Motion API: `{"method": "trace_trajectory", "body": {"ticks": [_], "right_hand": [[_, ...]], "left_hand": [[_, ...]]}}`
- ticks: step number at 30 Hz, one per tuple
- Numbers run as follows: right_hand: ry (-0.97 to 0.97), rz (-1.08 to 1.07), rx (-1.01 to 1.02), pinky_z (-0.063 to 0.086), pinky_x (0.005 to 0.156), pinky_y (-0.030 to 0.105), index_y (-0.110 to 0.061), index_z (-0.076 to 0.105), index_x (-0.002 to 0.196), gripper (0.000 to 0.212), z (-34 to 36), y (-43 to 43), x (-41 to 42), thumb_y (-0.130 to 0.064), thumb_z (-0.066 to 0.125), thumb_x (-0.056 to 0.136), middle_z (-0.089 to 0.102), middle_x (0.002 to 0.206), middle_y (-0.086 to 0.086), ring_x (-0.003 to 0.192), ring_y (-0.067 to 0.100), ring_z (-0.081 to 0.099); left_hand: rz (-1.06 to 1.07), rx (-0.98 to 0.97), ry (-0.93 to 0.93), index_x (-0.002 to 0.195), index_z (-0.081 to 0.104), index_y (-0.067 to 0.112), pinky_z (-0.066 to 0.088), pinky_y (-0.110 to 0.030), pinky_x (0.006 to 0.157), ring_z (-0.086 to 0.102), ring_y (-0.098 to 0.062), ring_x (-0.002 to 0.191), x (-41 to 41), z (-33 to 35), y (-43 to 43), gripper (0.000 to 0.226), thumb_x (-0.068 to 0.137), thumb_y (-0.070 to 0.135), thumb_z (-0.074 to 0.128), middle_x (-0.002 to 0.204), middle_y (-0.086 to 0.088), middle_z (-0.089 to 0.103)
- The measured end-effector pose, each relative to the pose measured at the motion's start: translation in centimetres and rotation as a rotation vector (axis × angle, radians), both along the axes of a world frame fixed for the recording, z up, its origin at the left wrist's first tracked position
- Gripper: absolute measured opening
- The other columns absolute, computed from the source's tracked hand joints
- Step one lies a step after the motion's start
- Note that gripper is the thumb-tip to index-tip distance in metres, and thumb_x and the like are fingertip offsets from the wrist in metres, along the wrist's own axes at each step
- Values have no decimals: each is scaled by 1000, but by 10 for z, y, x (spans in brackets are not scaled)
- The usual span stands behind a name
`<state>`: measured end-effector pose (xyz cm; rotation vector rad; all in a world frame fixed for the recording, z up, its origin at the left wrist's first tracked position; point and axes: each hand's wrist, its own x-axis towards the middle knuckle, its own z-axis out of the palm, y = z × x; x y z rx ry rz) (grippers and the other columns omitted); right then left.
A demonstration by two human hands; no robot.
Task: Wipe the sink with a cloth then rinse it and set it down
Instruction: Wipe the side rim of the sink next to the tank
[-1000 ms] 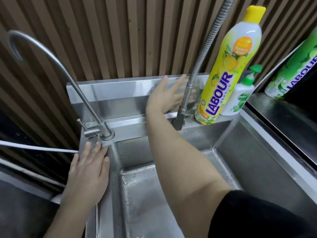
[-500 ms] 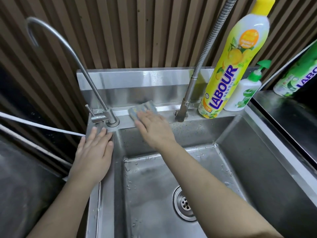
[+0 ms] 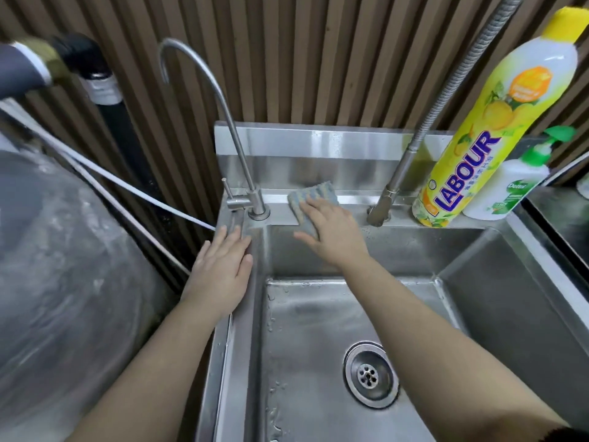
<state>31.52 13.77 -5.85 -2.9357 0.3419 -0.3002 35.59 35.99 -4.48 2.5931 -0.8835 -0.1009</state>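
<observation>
Down off the back panel of the sink (image 3: 318, 314) a second ago, the right hand (image 3: 334, 237) now works the rear ledge, fingers flat and together, pressing the cloth (image 3: 314, 194) onto the steel. The left hand (image 3: 223, 266) has not shifted: it lies flat on the left rim, fingers straight, bracing. The cloth sits on the ledge between the curved tap (image 3: 255, 199) and the hose faucet (image 3: 387, 199), one corner drooping over the basin edge. Firm, even strokes along the ledge, worked tight round both tap bases, would do this best, I'd say.
</observation>
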Motion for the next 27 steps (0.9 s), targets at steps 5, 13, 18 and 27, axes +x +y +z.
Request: {"method": "trace_trajectory", "body": {"ticks": [5,13,18,27], "right_hand": [[67,96,5,17,112,37,-22,29,145,70,4,34,7,-19,59,82,30,153,-2,142,19,22],[90,85,80,18,114,36,-18,25,147,58,13,42,16,-23,40,92,24,156,-2,144,17,15],[-22,193,222,19,116,37,-12,42,139,66,10,83,-15,-31,21,79,42,147,5,140,21,30],[157,385,230,-1,119,34,-17,15,150,54,18,120,35,-38,23,101,10,159,1,146,16,2]], "left_hand": [[-6,-62,-20,142,34,14,7,-34,114,4,-17,142,-47,-8,44,73,83,49,10,154,-2,18],[59,-25,46,147,17,21,-6,-25,112,-15,-5,138,-71,-8,57,79,77,55,1,147,14,-10],[29,-70,26,145,26,19,-1,-27,116,-7,-6,140,-86,-2,65,73,82,52,7,148,13,0],[-37,-132,35,140,37,15,0,-19,115,0,-3,141,-96,-12,81,59,91,43,22,152,5,15]]}}
